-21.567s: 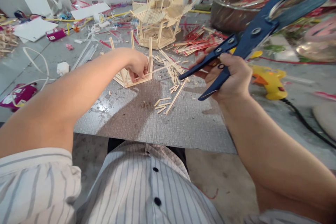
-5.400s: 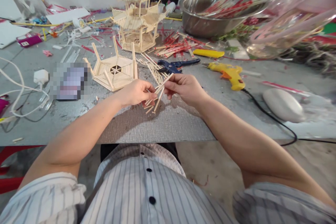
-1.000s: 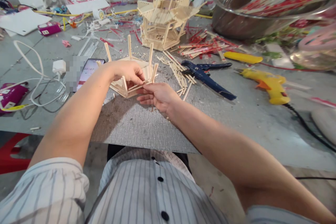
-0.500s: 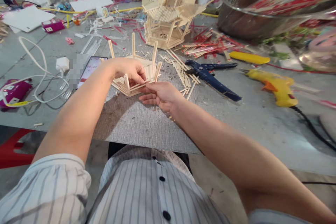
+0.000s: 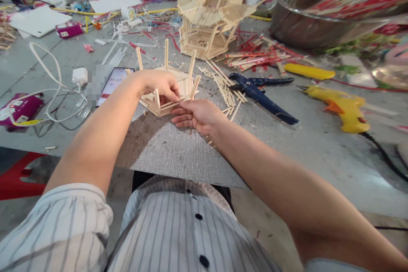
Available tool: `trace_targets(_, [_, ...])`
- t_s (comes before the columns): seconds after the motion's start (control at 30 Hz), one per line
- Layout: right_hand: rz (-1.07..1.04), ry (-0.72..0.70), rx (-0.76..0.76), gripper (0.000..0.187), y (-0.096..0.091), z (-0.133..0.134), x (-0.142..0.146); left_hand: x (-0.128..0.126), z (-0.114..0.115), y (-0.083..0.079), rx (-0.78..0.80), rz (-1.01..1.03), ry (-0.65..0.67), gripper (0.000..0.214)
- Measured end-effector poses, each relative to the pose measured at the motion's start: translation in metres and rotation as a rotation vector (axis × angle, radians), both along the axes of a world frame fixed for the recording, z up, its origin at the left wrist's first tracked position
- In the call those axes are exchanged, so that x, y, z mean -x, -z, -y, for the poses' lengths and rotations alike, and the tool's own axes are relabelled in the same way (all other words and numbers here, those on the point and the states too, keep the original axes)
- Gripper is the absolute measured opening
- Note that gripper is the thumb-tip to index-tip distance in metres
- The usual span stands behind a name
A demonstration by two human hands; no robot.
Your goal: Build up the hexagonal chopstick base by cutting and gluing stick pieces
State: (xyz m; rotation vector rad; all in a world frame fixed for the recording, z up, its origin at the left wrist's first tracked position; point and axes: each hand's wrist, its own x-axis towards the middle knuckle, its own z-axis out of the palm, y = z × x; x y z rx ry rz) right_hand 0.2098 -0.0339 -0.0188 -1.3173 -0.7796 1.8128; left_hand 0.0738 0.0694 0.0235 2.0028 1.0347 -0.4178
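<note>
A low many-sided frame of wooden sticks (image 5: 159, 111) with several upright posts sits on the table in front of me. My left hand (image 5: 163, 85) reaches over it from the left, thumb and finger pinched at a thin wooden stick (image 5: 171, 105) along the near side. From the right, my right hand (image 5: 199, 115) pinches the right end of that stick between thumb and forefinger. Its other fingers extend loosely below, outside the frame. My left hand and forearm hide part of the frame's floor.
Behind stands a tiered wooden-stick pavilion (image 5: 207, 29). To the right are loose cut sticks (image 5: 223, 89), blue cutters (image 5: 264, 97), a yellow utility knife (image 5: 309, 71), a yellow glue gun (image 5: 339, 106) and a steel pot (image 5: 287, 25). A phone (image 5: 111, 85) and white cable (image 5: 47, 57) lie left.
The whole view has shifted a little, so everything on the table appears slightly farther right. Both hands keep nearly the same pinch at the frame's near side.
</note>
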Motion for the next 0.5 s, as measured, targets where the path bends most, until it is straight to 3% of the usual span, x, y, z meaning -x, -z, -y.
trace_targets(0.5, [-0.072,0.049,0.004,0.018,0.0015,-0.0001,0.0022,0.0016,0.0008,-0.0022,0.001,0.012,-0.028,0.037])
